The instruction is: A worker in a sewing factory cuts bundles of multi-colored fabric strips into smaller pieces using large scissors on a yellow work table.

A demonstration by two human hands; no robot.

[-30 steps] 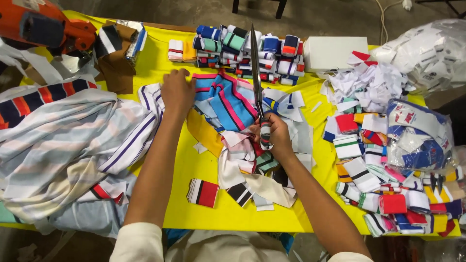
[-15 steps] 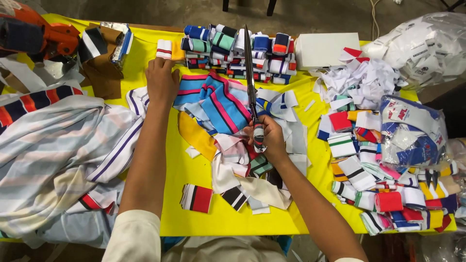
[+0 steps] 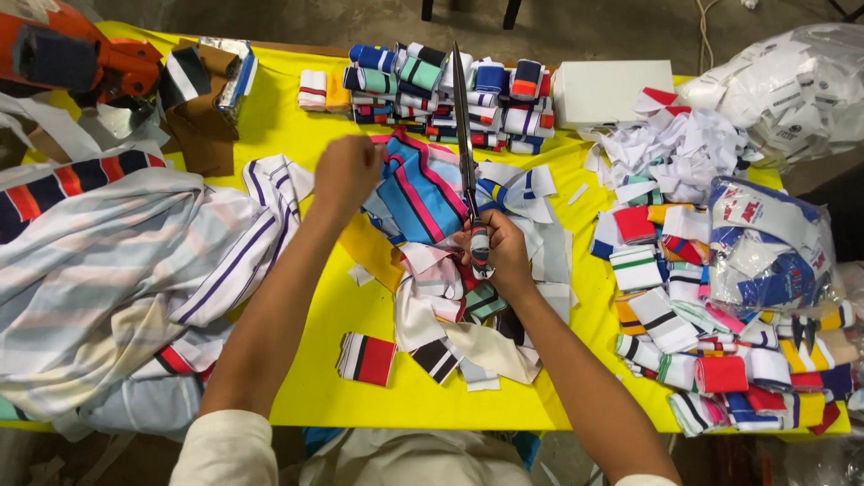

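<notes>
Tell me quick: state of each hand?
Left hand: closed, gripping the striped fabric.
Right hand: closed around the scissors.

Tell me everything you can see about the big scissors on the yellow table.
The scissors are long, with slim, shiny metal blades that look closed or nearly so, tips pointing away from the person toward the stacked fabric rolls. The right hand grips the handle end, which shows red and pale wrapping. The blades lie over the blue and pink striped fabric, whose far edge the left hand holds.
</notes>
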